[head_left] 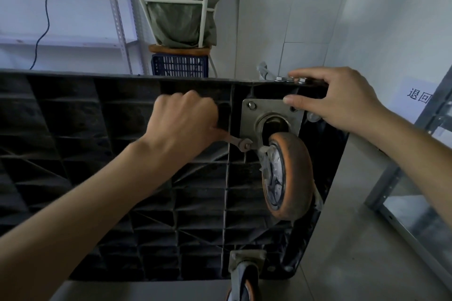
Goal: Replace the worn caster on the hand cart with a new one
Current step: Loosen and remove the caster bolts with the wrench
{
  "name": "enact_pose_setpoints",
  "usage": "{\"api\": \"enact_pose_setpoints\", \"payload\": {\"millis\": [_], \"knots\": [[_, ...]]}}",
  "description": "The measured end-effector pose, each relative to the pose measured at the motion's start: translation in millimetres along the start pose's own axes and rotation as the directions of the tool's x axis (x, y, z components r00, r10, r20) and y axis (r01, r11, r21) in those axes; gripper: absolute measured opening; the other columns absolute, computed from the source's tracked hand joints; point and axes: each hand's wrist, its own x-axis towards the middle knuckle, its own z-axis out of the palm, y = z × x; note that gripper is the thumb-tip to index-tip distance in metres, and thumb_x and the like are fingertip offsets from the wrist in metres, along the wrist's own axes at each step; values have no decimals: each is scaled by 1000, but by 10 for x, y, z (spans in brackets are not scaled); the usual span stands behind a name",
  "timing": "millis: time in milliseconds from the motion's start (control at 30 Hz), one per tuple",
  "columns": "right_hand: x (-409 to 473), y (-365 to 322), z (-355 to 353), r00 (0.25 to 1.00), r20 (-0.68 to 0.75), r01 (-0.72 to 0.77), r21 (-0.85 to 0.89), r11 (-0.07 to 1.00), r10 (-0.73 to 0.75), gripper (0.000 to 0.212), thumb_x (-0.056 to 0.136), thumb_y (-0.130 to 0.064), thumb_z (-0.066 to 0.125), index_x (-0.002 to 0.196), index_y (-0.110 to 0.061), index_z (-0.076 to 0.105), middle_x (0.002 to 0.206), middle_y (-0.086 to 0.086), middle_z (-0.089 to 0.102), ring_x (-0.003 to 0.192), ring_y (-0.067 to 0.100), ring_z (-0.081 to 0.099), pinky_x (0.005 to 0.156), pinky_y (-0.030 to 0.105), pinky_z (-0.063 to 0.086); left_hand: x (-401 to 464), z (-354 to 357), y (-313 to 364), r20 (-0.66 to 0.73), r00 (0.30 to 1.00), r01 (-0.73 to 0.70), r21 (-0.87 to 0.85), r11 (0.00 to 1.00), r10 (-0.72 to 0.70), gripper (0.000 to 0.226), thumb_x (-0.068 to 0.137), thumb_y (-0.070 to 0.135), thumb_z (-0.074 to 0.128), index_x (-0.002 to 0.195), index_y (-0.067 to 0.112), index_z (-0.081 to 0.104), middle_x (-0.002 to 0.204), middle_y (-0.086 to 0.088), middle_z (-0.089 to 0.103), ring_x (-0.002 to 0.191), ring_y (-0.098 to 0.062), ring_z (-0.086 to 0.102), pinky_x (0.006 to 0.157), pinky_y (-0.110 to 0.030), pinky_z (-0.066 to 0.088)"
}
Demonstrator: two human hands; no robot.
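Worn orange caster [286,176] sits on its steel mounting plate [269,115] at the upturned cart deck's [97,154] right end. Left of the plate, your left hand [186,124] grips a wrench [236,142] seated on the lower-left bolt. Your right hand [335,98] rests on the plate's upper-right corner, fingers relaxed. 3 nuts [291,79] lie above the plate.

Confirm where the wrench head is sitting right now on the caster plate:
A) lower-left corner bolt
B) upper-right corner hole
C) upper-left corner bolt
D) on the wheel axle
A: the left hand holds the wrench with its head on the bolt at the lower-left corner of the caster plate, while the upper-left bolt stands free.
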Motion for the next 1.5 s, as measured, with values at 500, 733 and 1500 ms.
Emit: {"api": "enact_pose_setpoints", "payload": {"millis": [500,733,1500], "knots": [[-16,-16,-4,1000,0,-3,-7,1000,3,63,72,-73,67,129,-47,64,124,-11,70,117,18,63,99,48,51,-890,1016,610,385,889,418,-904,95,-246,48,94,47,60,71,6,66,55,-9,66,49,-23,66,52,-34,51],[-17,-25,-2,1000,-2,-9,-15,1000,9,63,73,-72,68,130,-45,65,122,-11,71,114,17,63,98,48,51,-979,924,287,154,944,288,-813,506,-290,44,96,54,55,66,23,63,48,2,60,43,-11,59,54,-40,53],[-28,-39,-15,1000,-9,-21,-9,1000,21,57,75,-68,72,128,-47,65,125,-11,70,120,18,62,101,46,50,-290,446,-100,-108,994,-31,-222,975,7,48,89,68,54,77,24,69,69,-2,64,73,-35,67,57,-32,35]]}}
